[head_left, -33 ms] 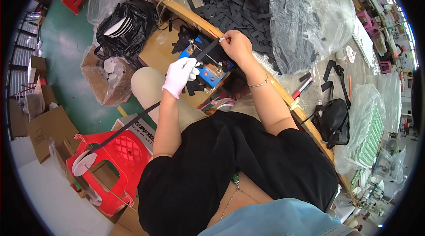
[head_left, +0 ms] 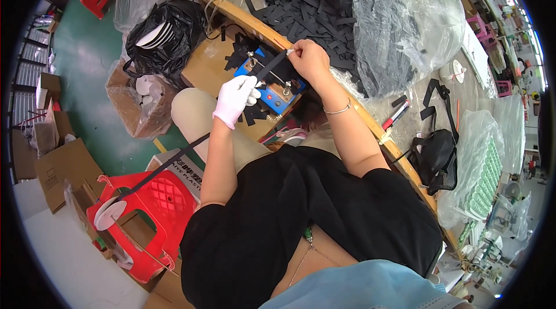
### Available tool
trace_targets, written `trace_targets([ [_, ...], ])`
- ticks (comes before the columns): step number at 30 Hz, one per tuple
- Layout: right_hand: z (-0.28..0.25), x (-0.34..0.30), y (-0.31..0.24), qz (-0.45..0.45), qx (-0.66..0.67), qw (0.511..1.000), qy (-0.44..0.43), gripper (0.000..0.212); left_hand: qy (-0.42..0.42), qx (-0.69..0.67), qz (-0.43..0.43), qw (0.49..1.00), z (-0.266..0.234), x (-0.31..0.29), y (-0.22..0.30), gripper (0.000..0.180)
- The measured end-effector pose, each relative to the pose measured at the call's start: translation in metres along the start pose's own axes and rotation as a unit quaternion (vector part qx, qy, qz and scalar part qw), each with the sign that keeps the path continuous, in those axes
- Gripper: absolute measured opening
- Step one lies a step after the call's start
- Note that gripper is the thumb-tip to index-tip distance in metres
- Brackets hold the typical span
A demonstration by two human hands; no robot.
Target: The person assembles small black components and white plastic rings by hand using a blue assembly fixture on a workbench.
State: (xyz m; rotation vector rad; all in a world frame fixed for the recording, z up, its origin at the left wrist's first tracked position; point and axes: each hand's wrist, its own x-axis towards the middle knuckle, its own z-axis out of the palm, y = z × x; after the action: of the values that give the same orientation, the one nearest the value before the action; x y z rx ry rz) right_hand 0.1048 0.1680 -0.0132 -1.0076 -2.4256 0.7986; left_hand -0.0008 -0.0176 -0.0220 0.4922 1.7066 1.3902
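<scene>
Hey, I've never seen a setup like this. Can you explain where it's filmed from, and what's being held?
You're looking down from a wide fisheye camera worn on a person's head, so straight edges bend near the rim. There's no robot, just two human hands. The white-gloved left hand and the right hand hold a black strap between them, above a small blue machine. The strap trails back to a white reel at a red stool. On the table lie a pile of cut black pieces and a black bag.
</scene>
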Motion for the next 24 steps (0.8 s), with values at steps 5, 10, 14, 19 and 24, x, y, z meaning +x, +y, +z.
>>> trace_targets([
  [5,0.001,-0.001,-0.001,0.001,-0.009,1.0,0.007,0.013,0.015,0.024,-0.014,1.0,0.002,0.004,-0.007,0.026],
  [10,0.001,-0.002,-0.001,-0.002,-0.019,1.0,0.009,0.013,0.014,0.026,-0.003,1.0,0.001,0.001,-0.008,0.026],
  [14,-0.003,-0.002,0.004,0.025,0.094,0.995,-0.013,0.028,-0.015,-0.064,0.073,0.995,0.0,-0.012,0.005,0.026],
  [19,-0.002,0.003,0.021,0.001,0.272,0.962,-0.022,0.015,-0.036,-0.066,0.1,0.992,0.01,-0.012,0.022,0.024],
  [24,-0.025,-0.013,0.0,0.067,0.351,0.921,-0.153,0.023,-0.039,-0.053,0.094,0.993,0.025,-0.008,0.02,0.021],
])
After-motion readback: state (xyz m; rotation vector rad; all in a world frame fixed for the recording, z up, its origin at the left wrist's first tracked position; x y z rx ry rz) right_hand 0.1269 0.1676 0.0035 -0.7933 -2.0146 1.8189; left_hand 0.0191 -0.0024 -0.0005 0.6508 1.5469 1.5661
